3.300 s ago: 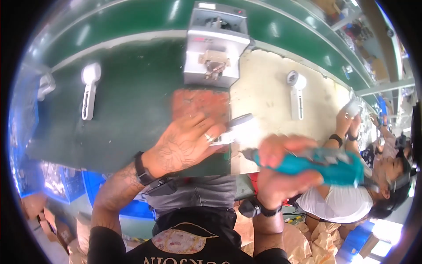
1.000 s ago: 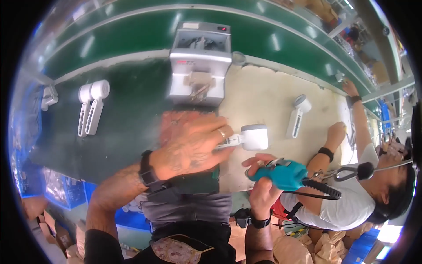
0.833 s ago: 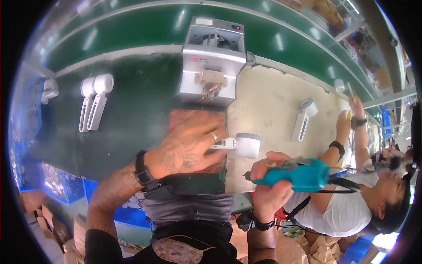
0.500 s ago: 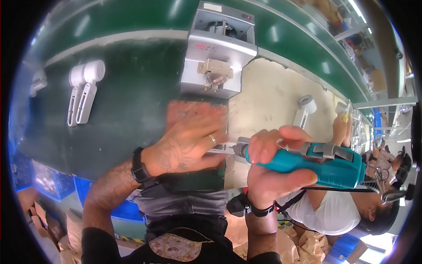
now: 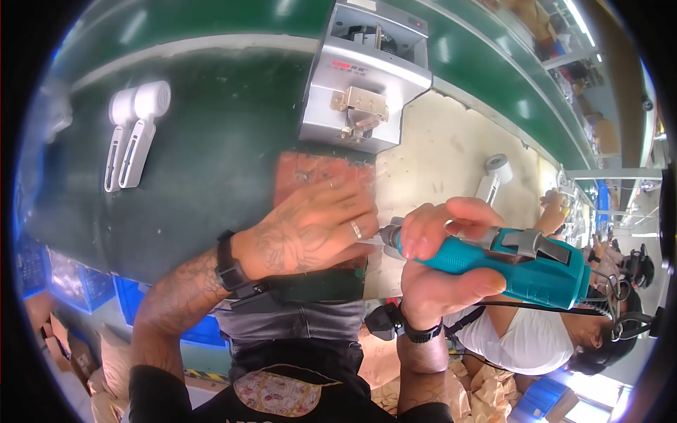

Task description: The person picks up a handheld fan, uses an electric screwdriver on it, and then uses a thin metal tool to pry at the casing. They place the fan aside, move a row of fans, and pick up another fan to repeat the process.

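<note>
green counter (image 5: 204, 197) spreads left of the silver machine (image 5: 370, 81), a cream sheet (image 5: 437, 148) right of it. below the machine, the left hand (image 5: 307, 233) overlaps a red pad (image 5: 303, 171), its grip hidden; the right hand (image 5: 431, 285) clasps a teal driver (image 5: 518, 278), nearer the left than a second ago.

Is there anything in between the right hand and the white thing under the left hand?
Yes: the teal power tool in the right hand. Its grey nose points toward the left hand, which covers most of the white thing. Whether the nose touches it, I can't tell.
</note>
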`<state>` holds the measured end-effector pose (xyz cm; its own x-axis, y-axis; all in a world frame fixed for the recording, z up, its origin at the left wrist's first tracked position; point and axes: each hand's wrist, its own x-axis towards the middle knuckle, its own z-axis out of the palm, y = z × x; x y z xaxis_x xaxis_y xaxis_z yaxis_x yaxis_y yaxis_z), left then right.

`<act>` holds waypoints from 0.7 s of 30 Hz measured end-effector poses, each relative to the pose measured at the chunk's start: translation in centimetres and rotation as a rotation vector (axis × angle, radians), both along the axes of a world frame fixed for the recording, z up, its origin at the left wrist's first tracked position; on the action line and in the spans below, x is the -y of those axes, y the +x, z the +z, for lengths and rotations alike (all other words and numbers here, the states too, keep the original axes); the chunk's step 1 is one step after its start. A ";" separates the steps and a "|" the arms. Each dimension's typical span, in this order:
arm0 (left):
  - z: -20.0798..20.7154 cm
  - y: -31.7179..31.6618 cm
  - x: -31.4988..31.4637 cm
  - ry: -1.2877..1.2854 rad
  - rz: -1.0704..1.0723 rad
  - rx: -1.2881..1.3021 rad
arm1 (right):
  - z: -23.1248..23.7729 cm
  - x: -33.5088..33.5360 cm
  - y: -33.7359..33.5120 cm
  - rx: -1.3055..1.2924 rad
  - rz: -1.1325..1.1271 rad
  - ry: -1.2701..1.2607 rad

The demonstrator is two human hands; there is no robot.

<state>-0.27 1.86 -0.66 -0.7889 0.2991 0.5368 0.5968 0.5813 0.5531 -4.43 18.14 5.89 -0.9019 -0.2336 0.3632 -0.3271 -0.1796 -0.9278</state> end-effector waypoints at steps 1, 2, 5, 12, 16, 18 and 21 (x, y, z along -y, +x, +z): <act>0.0 0.1 0.0 0.029 -0.003 0.024 | -0.1 -0.1 -0.2 -0.001 0.001 0.000; 0.0 0.2 0.0 0.058 -0.006 0.048 | -0.3 -0.3 -0.3 -0.026 0.029 -0.017; -0.3 0.4 -0.3 0.105 0.002 0.110 | -0.5 -0.5 -0.5 -0.058 0.071 -0.042; 0.4 0.4 -0.1 0.118 -0.019 0.238 | -0.8 -1.1 -0.7 -0.031 0.187 -0.181; 0.6 0.3 -0.4 0.135 0.026 0.236 | -0.5 -1.1 -0.5 0.003 0.175 -0.137; 0.6 0.3 -0.5 0.136 0.047 0.183 | -0.1 -1.0 -0.3 0.040 0.126 -0.078; 0.5 0.4 -0.4 0.121 0.052 0.181 | 0.6 -1.1 -0.4 0.082 0.068 -0.123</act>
<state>0.09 2.25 -0.20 -0.8883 0.1978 0.4144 0.4524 0.5319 0.7158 -4.88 19.21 6.46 -0.9132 -0.2537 0.3190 -0.2345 -0.3132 -0.9203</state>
